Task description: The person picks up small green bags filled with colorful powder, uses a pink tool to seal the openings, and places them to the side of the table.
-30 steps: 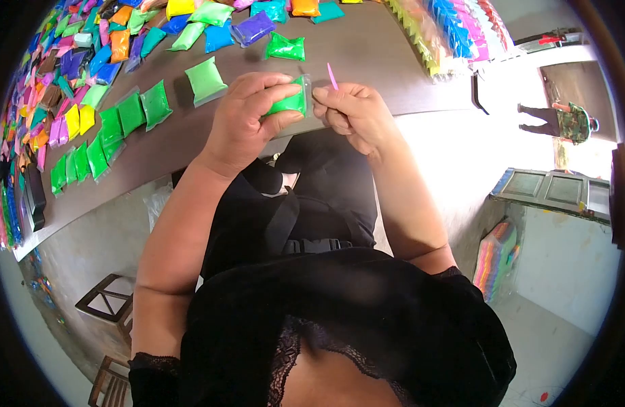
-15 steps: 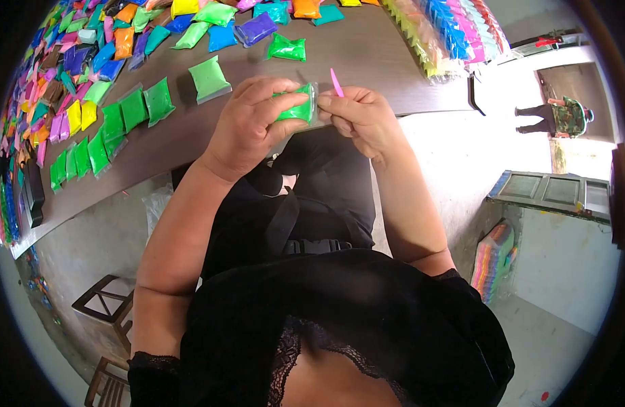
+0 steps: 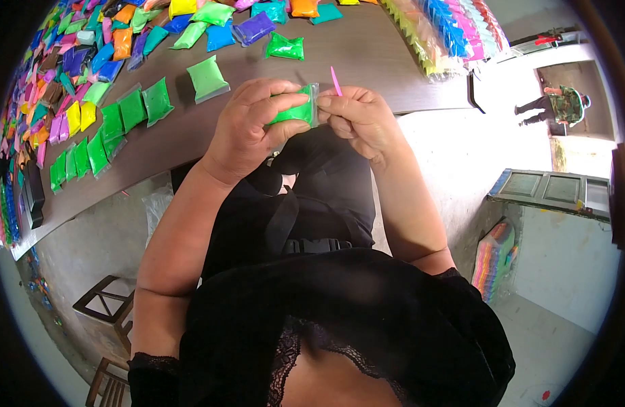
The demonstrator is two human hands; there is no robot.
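Observation:
My left hand (image 3: pixel 255 119) is wrapped round a green packet (image 3: pixel 295 108) with a clear edge, held above the near edge of the table (image 3: pixel 319 61). Close to the packet's right end, my right hand (image 3: pixel 360 119) is closed on a thin pink stick (image 3: pixel 335 81) that points up from between thumb and fingers. The right fingertips are at the packet's clear edge. Left of my hands, a light green packet (image 3: pixel 208 79) lies alone on the table, and green packets (image 3: pixel 131 110) lie in rows beyond it.
Many coloured packets (image 3: pixel 75 57) cover the table's left side. Stacked coloured pieces in clear wrap (image 3: pixel 445 37) lie at the back right. A wooden chair (image 3: pixel 105 298) stands at lower left, a cabinet (image 3: pixel 563 251) at right. Another person (image 3: pixel 563 106) is at the far right.
My hands have barely moved and hold the same packet and stick. The person at the far right has shifted their legs and stance.

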